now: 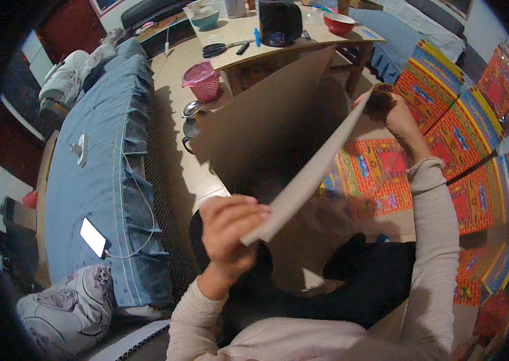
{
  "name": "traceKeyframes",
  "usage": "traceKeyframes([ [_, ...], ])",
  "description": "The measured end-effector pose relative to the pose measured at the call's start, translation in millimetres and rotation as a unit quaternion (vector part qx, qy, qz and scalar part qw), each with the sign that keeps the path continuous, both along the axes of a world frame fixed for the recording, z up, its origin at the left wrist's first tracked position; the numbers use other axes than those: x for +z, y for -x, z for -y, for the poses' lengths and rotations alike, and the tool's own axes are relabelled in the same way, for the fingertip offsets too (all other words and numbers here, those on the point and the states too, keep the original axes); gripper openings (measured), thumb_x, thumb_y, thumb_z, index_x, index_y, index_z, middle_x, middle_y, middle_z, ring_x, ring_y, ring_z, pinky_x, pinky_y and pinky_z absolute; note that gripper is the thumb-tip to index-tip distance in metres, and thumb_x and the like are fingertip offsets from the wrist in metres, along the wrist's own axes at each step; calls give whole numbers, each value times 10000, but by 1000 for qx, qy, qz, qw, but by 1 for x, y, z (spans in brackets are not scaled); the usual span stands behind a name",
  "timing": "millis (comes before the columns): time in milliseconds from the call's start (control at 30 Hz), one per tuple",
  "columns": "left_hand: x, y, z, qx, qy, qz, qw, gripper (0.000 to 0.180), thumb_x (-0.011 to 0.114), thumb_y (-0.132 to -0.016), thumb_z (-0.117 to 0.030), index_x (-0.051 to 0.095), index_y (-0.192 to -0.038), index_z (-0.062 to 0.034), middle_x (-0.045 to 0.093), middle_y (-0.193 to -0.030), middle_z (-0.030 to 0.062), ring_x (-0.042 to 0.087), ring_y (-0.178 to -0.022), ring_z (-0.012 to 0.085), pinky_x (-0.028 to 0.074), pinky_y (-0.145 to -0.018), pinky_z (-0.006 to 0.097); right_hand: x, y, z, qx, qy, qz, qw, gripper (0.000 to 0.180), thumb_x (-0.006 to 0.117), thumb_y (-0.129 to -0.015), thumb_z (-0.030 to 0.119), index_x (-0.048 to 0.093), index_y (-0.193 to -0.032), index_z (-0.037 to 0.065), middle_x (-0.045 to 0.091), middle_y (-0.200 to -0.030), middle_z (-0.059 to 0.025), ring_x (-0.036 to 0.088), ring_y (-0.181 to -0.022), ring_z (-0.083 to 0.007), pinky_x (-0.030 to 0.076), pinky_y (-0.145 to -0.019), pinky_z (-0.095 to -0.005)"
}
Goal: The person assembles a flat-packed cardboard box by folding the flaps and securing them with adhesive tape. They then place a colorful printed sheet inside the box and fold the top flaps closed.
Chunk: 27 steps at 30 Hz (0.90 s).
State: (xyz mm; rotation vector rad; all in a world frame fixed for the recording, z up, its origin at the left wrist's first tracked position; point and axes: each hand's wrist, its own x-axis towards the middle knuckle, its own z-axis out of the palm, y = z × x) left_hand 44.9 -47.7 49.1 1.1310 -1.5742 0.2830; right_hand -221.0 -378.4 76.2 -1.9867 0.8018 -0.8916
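A large brown cardboard sheet (260,114) stands folded in front of me, its pale narrow panel (317,174) slanting from lower left to upper right. My left hand (230,231) grips the near lower corner, fingers bent over the edge and slightly blurred. At the far upper end my right hand (394,117) is closed on the same cardboard, with the thumb and fingertips partly hidden. Beneath and beyond the pale panel lies a printed red, yellow and blue cardboard sheet (375,171). A small white scrap (313,280) shows near my lap.
More printed sheets (471,126) stand in a row on the right. A low table (230,57) ahead bears a black kettle (278,24), a red bowl (338,23) and scissors (215,49). A pink basket (203,82) is on the floor. Left, a blue-covered sofa (86,186) holds a phone (93,237).
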Motion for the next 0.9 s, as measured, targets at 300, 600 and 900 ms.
traceKeyframes([
  [300,-45,76,13,54,-74,123,988,269,709,-803,-242,756,-1046,-138,730,-1133,-3,651,-1108,232,331,-1016,420,-9,-33,10,-20,75,67,995,491,547,-901,-48,597,-1378,60,639,-1314,-91,634,-1160,-187,508,-1006,-333],
  [600,-35,60,45,24,-106,70,992,316,809,-719,-207,720,-1014,-133,685,-1111,40,628,-1088,287,443,-974,469,6,-14,-147,48,269,-37,961,677,605,-754,-112,604,-1382,139,535,-1470,-89,641,-1010,-224,545,-882,-344],
  [900,-22,19,40,-38,-203,-134,969,425,587,-950,-48,573,-1372,6,587,-1382,188,529,-1319,320,376,-1132,420,16,-14,-154,81,214,-81,970,386,577,-679,-229,645,-964,22,632,-1101,-96,668,-975,-243,552,-802,-322],
])
